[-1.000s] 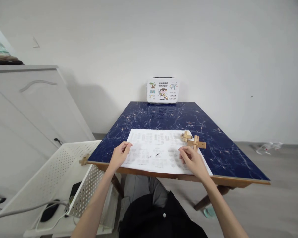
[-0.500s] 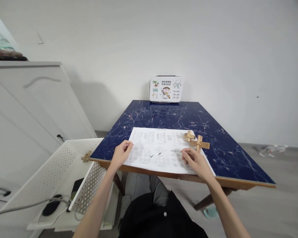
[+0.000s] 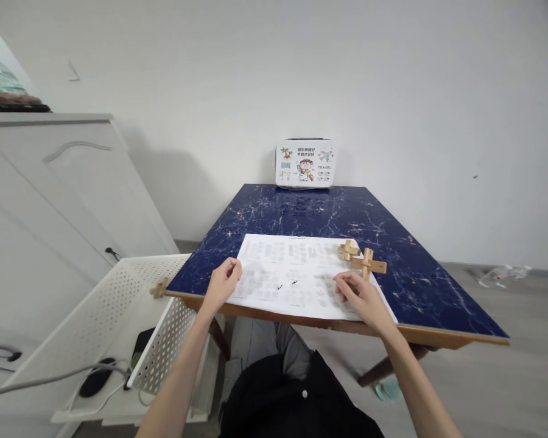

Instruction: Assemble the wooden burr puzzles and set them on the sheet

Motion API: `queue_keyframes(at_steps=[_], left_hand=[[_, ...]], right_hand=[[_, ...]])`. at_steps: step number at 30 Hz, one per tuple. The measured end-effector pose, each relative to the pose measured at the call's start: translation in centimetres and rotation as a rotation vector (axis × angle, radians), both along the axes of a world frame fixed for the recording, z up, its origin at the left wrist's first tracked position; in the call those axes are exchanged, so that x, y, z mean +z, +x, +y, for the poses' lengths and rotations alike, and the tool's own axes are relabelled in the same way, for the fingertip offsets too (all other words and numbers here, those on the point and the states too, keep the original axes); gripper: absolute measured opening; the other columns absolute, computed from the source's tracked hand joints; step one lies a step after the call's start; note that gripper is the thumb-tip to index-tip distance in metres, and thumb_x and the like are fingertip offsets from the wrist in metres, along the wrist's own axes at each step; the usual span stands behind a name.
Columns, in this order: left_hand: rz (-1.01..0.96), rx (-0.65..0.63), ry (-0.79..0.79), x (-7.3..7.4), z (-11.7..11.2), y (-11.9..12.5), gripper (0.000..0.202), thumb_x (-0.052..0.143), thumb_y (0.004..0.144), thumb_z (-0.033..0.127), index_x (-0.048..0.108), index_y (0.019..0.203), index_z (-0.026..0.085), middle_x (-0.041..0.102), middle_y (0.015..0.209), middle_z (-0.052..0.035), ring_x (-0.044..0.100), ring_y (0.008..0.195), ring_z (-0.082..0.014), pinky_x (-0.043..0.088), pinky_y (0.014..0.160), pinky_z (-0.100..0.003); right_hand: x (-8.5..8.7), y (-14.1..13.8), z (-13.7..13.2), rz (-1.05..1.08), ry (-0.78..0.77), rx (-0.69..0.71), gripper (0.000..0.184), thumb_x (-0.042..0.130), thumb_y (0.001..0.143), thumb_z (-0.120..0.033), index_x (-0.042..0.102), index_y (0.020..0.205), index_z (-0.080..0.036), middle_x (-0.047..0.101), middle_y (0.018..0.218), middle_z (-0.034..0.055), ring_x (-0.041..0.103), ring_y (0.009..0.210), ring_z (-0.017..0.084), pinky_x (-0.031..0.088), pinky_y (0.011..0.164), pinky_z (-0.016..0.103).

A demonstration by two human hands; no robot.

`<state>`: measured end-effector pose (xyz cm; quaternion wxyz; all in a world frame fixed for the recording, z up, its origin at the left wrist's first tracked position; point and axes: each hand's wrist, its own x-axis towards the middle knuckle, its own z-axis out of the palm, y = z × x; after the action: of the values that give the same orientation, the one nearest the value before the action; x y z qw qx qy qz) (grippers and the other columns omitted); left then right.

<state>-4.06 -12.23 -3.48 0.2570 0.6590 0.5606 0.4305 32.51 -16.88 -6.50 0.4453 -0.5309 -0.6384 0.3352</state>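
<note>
My left hand (image 3: 223,281) rests at the left edge of a printed white sheet (image 3: 274,267), its fingers curled in and nothing visible in them. Over the sheet's right part lies my right hand (image 3: 358,295), loosely bent, with gaps between the fingers and nothing held. Just beyond it, a wooden cross-shaped puzzle piece (image 3: 378,266) stands at the sheet's right edge, partly hidden by that hand. Beside this is a second, lighter wooden interlocking puzzle (image 3: 348,250). The sheet bears rows of faint grey figures and two dark marks near its middle.
A white case (image 3: 305,164) with cartoon prints leans against the wall at the far end of the blue marbled table (image 3: 296,213). Left of the table stands a white perforated basket (image 3: 100,304) with a cable and dark items. A small wooden piece (image 3: 159,288) shows beside the table's left corner.
My left hand has shifted very slightly left, and its fingers look a bit more curled. My right hand and the wooden puzzles stay in place.
</note>
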Motion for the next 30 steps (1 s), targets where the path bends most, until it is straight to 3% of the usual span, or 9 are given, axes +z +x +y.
queue_keyframes(at_steps=[10,30], left_hand=[[-0.017,0.025,-0.028,0.01,-0.05,-0.04,0.02,0.048,0.089,0.029,0.049,0.071,0.021,0.054,0.061,0.0053,0.043,0.051,-0.0106,0.033,0.053,-0.023],[-0.055,0.029,-0.05,0.2,-0.07,0.04,0.023,0.049,0.089,0.032,0.048,0.069,0.022,0.052,0.059,0.005,0.042,0.05,-0.011,0.033,0.051,-0.023]], right_hand=[[-0.21,0.11,0.02,0.0,-0.007,-0.003,0.035,0.053,0.098,-0.057,0.06,0.098,-0.023,0.067,0.081,0.003,0.06,0.065,0.019,0.047,0.067,0.031],[0.03,0.03,0.0,-0.024,0.011,-0.017,0.042,0.052,0.096,-0.064,0.062,0.096,-0.023,0.069,0.078,0.0049,0.062,0.066,0.02,0.049,0.066,0.032]])
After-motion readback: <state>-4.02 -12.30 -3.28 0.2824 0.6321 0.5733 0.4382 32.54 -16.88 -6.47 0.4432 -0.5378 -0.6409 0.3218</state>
